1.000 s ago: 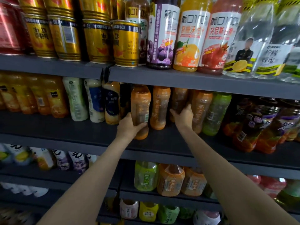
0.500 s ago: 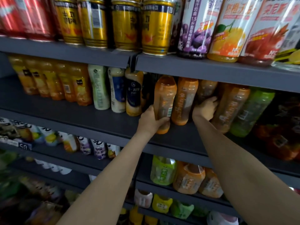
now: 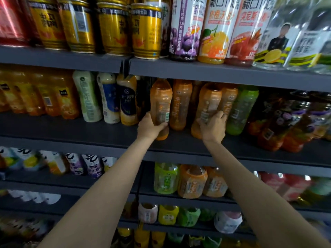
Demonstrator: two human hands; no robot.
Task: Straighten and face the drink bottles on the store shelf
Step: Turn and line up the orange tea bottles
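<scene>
Right hand (image 3: 213, 127) now off the back row, curled round a forward orange bottle (image 3: 206, 108) leaning left on the middle shelf (image 3: 71, 127), barcode side out; left hand (image 3: 149, 127) grips the upright bottle (image 3: 161, 104) beside it.

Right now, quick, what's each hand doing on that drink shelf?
Left hand: fingers curled round the lower part of an orange bottle, holding it.
Right hand: gripping another orange bottle beside the green bottle.
</scene>
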